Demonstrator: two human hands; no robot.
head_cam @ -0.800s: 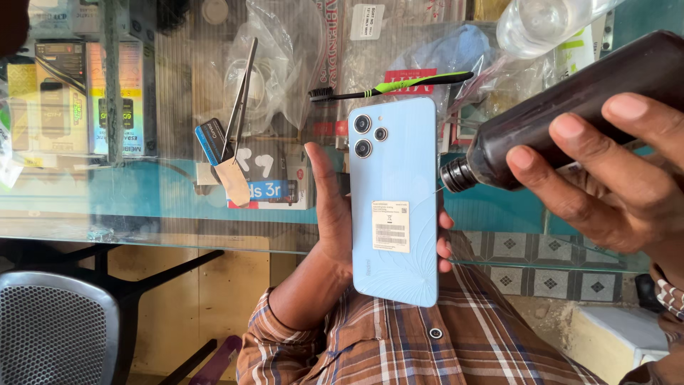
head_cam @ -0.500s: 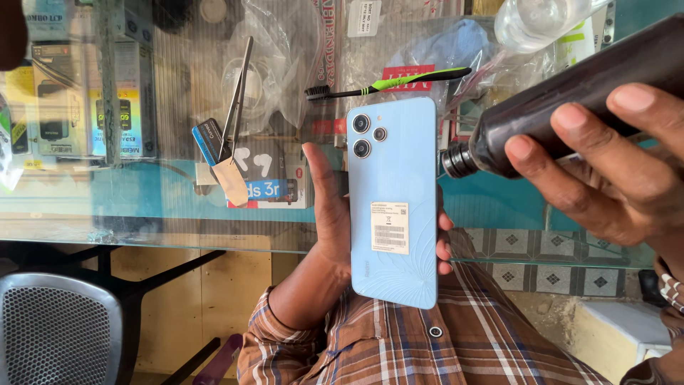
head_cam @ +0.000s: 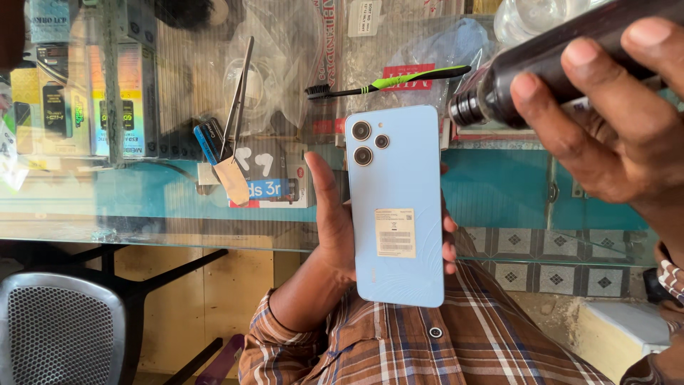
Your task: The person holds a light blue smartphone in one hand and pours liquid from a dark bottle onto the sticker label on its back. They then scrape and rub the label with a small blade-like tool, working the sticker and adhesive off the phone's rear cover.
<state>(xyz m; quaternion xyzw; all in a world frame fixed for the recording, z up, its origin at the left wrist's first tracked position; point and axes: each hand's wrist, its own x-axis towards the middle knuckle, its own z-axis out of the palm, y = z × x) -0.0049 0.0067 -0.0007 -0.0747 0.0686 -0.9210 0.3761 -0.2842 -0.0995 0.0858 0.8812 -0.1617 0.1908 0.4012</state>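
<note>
My left hand (head_cam: 333,227) holds a light blue smartphone (head_cam: 396,178) upright, with its back, camera lenses and a white sticker facing me. My right hand (head_cam: 620,135) grips a dark bottle (head_cam: 548,60) at the upper right. The bottle is tilted, and its capped neck points left and down, just off the phone's top right corner. Bottle and phone are apart. My checked shirt sleeve (head_cam: 427,349) fills the bottom of the view.
A glass counter (head_cam: 142,207) lies ahead. On it are metal tweezers (head_cam: 239,93), a brush with a green handle (head_cam: 388,83), a small blue-and-white box (head_cam: 274,187), boxed goods at the left and plastic bags. A mesh chair back (head_cam: 60,331) stands at lower left and a tiled floor (head_cam: 541,253) at right.
My right hand has lifted the bottle, so its neck has risen from beside the phone's upper edge to above its top right corner. The phone has stayed about still.
</note>
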